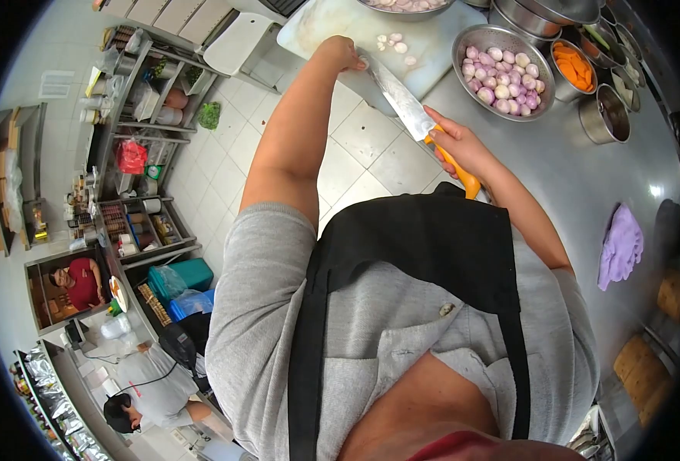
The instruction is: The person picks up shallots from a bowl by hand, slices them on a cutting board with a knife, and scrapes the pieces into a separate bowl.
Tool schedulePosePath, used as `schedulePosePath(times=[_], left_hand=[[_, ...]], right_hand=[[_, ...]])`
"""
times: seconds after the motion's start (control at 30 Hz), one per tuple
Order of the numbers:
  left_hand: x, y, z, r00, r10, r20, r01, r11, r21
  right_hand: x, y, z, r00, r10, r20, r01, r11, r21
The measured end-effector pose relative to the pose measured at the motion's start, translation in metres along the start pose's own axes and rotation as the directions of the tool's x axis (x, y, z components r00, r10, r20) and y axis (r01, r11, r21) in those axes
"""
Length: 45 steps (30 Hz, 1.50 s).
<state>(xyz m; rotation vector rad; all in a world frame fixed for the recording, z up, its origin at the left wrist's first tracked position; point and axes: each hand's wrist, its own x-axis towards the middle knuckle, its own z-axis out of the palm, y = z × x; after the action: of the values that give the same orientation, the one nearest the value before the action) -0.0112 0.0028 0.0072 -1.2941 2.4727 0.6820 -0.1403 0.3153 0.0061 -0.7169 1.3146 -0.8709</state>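
A large knife (403, 97) with a broad, smeared blade and an orange handle is in my right hand (463, 146). My fingers wrap the handle close to the blade, and the blade points away to the upper left. My left hand (340, 55) is at the blade's tip, over the near edge of a white cutting board (317, 31). Its fingers are bent and pressed together; whether they pinch the tip or something small is hidden. On the board lie a few peeled shallots (395, 38).
Right of the board stand a metal bowl of shallots (503, 81), a pot of carrot pieces (573, 67) and an upright metal pot (605, 115). A purple glove (621, 246) lies on the steel counter (578, 184). Shelves and two people are at left.
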Motion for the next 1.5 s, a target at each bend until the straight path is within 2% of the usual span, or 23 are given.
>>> schedulePosePath(times=[0.13, 0.23, 0.3, 0.33, 0.43, 0.5, 0.63, 0.7, 0.83, 0.9, 0.93, 1.03, 1.1, 1.13, 1.23, 1.3, 1.33, 1.4, 1.43, 1.5], left_hand=[[0.009, -0.018, 0.007, 0.992, 0.075, -0.103, -0.066, 0.994, 0.089], [0.010, -0.023, 0.011, 0.997, 0.001, -0.073, -0.001, 1.000, -0.011], [0.005, -0.026, 0.015, 0.978, 0.071, -0.196, -0.081, 0.996, -0.041], [0.006, -0.028, 0.016, 0.977, 0.071, -0.200, -0.081, 0.996, -0.039], [0.001, -0.027, 0.020, 0.966, 0.047, -0.253, -0.069, 0.995, -0.078], [-0.005, -0.021, 0.017, 0.966, 0.033, -0.258, -0.028, 0.999, 0.021], [-0.009, -0.020, 0.016, 0.946, 0.045, -0.320, -0.041, 0.999, 0.019], [-0.006, -0.021, 0.019, 0.931, -0.005, -0.364, 0.001, 1.000, -0.012], [-0.004, -0.024, 0.018, 0.947, 0.022, -0.320, -0.055, 0.994, -0.096], [-0.010, -0.021, 0.011, 0.982, -0.038, -0.186, -0.009, 0.969, -0.248], [-0.012, -0.019, 0.011, 0.982, -0.038, -0.186, -0.009, 0.969, -0.248], [-0.012, -0.018, 0.006, 0.988, -0.001, -0.156, -0.040, 0.965, -0.261], [-0.012, -0.021, 0.009, 0.917, 0.345, -0.202, -0.370, 0.923, -0.102], [-0.012, -0.019, 0.008, 0.918, 0.342, -0.202, -0.367, 0.924, -0.103], [-0.016, -0.016, 0.011, 0.942, 0.310, -0.130, -0.331, 0.922, -0.199], [-0.016, -0.023, 0.020, 0.862, 0.344, -0.374, -0.470, 0.819, -0.329], [-0.016, -0.025, 0.023, 0.861, 0.342, -0.376, -0.469, 0.821, -0.327], [-0.018, -0.029, 0.030, 0.893, 0.000, -0.450, -0.211, 0.884, -0.418], [-0.030, -0.020, 0.030, 0.894, -0.004, -0.447, -0.205, 0.885, -0.418], [-0.051, -0.001, 0.031, 0.933, -0.053, -0.356, -0.032, 0.973, -0.229]], right_hand=[[0.011, -0.007, -0.003, 1.000, -0.004, -0.008, 0.003, 0.996, -0.085], [0.013, -0.011, -0.003, 0.999, -0.040, 0.011, 0.041, 0.995, -0.086], [0.005, -0.017, -0.002, 1.000, -0.008, 0.008, 0.010, 0.988, -0.155], [0.001, -0.016, -0.003, 1.000, -0.012, 0.009, 0.014, 0.988, -0.156], [-0.011, -0.010, -0.009, 0.999, 0.017, 0.044, -0.009, 0.983, -0.182], [-0.015, -0.012, -0.008, 0.999, 0.034, 0.023, -0.029, 0.981, -0.193], [-0.024, -0.022, -0.010, 0.999, 0.023, 0.035, -0.014, 0.976, -0.219], [-0.035, -0.023, -0.016, 0.995, 0.060, 0.080, -0.043, 0.978, -0.202], [-0.046, -0.022, -0.027, 0.992, 0.128, 0.023, -0.120, 0.969, -0.218], [-0.043, -0.020, -0.034, 0.999, 0.034, -0.039, -0.041, 0.981, -0.191], [-0.042, -0.021, -0.032, 0.995, -0.010, -0.101, -0.012, 0.978, -0.209], [-0.034, -0.019, -0.022, 0.989, -0.046, -0.138, 0.015, 0.976, -0.216], [-0.028, -0.011, -0.018, 0.989, -0.082, -0.125, 0.056, 0.979, -0.194], [-0.026, -0.008, -0.017, 0.987, -0.116, -0.114, 0.095, 0.980, -0.172], [-0.024, -0.005, -0.013, 0.991, -0.091, -0.095, 0.078, 0.989, -0.128], [-0.017, 0.001, -0.015, 0.993, -0.086, -0.079, 0.079, 0.993, -0.086], [-0.014, 0.001, -0.016, 0.995, -0.082, -0.063, 0.079, 0.996, -0.046], [-0.013, -0.004, -0.016, 0.995, -0.082, -0.064, 0.079, 0.996, -0.047], [-0.013, -0.006, -0.014, 0.995, -0.078, -0.069, 0.075, 0.996, -0.046], [-0.010, -0.008, -0.013, 0.996, -0.077, -0.052, 0.076, 0.997, -0.018]])
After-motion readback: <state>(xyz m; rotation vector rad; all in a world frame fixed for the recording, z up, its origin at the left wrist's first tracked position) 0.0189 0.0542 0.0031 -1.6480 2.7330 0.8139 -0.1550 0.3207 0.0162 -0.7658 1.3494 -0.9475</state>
